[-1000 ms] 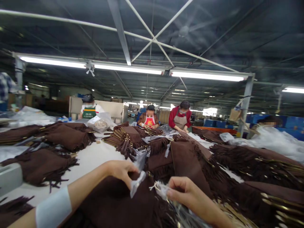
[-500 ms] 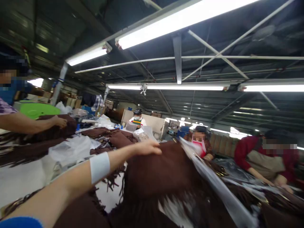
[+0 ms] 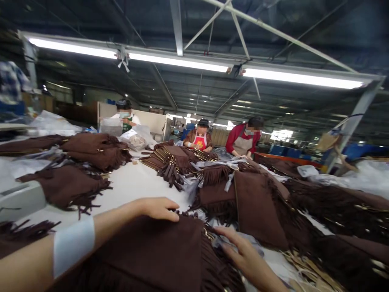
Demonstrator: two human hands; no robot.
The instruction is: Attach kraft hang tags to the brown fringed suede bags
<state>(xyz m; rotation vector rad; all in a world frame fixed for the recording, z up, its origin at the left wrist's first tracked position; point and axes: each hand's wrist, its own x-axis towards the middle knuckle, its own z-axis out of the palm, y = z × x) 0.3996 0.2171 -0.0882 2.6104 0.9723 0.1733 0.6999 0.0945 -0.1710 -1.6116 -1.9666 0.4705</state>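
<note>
A dark brown fringed bag point(image 3: 158, 255) lies at the front, its flat panel facing up and its fringe hanging along the right side. My left hand point(image 3: 159, 207) is closed over the bag's far edge, with some fingers hidden behind it. Close to the bag's right corner, my right hand point(image 3: 241, 251) has its fingers stretched and apart beside a metal ring point(image 3: 209, 234) and some greyish clear plastic. Whether the right fingertips touch the plastic cannot be made out.
More brown fringed bags point(image 3: 258, 207) are piled to the right, others point(image 3: 94, 150) to the left. Straps with gold zips and clasps point(image 3: 173, 166) lie mid-table. A grey box-like object point(image 3: 21, 200) stands at left. Co-workers point(image 3: 243, 138) work across the white table point(image 3: 124, 182).
The view has swung right and down. The bag under my left hand, raised before, now lies lower and nearer. My right hand has come into view at its right side.
</note>
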